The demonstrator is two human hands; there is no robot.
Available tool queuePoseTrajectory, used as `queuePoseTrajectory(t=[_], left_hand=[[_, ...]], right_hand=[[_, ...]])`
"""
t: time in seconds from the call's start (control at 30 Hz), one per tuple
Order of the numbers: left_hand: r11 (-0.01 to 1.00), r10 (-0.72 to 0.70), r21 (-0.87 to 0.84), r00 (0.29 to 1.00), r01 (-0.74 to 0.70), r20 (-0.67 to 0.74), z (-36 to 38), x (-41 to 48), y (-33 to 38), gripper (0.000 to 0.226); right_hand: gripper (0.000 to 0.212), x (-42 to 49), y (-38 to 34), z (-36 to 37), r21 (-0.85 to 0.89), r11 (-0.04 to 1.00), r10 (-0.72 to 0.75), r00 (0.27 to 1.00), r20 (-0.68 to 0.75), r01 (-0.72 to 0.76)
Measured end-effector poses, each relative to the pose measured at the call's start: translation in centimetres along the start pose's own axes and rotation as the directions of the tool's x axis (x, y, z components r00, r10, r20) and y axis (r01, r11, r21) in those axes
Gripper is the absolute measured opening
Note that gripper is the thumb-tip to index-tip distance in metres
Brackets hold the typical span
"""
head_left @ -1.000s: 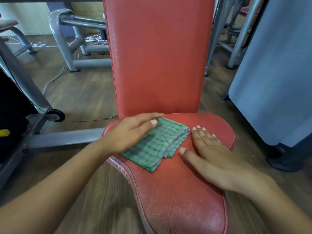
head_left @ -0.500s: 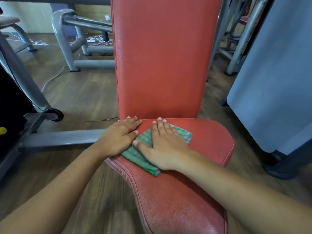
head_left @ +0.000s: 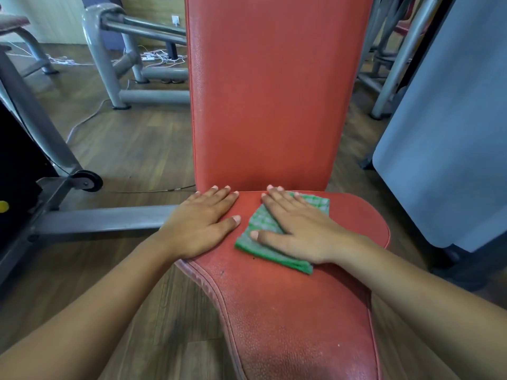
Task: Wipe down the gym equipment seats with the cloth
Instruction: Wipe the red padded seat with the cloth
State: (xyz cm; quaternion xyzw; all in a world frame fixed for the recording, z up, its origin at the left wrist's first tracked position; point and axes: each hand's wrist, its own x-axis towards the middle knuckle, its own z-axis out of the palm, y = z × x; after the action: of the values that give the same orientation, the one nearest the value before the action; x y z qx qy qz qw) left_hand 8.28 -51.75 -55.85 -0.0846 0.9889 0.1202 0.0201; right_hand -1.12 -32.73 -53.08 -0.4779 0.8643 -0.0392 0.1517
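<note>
While the left hand (head_left: 201,226) lay flat with straight fingers on the red seat (head_left: 288,311), it held nothing. Just beside it, the right hand (head_left: 299,231) pressed flat, fingers extended, on the folded green checked cloth (head_left: 253,223) near the backrest (head_left: 274,91).

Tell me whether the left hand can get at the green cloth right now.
Probably yes. The left hand rests flat on the seat beside the cloth, with only bare seat between them. The right hand presses flat on most of the cloth, leaving its near-left corner free.
</note>
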Motion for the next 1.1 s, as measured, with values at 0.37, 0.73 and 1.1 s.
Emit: queuePoseTrajectory(t=[0.37, 0.73, 1.1], left_hand=[[1.000, 0.003, 0.010, 1.000, -0.003, 0.002, 0.0, 0.2, 0.1, 0.098], [1.000, 0.004, 0.030, 1.000, -0.004, 0.006, 0.1, 0.4, 0.1, 0.096], [1.000, 0.006, 0.031, 1.000, -0.007, 0.020, 0.0, 0.4, 0.0, 0.095]], right_hand=[[0.086, 0.0, 4.2, -0.5, -0.058, 0.971, 0.231, 0.972, -0.045, -0.234], [0.098, -4.0, 7.4, -0.7, -0.026, 0.959, 0.279, 0.954, -0.110, -0.283], [0.099, -5.5, 3.8, 0.1, -0.014, 1.000, -0.029, 0.997, -0.071, 0.028]])
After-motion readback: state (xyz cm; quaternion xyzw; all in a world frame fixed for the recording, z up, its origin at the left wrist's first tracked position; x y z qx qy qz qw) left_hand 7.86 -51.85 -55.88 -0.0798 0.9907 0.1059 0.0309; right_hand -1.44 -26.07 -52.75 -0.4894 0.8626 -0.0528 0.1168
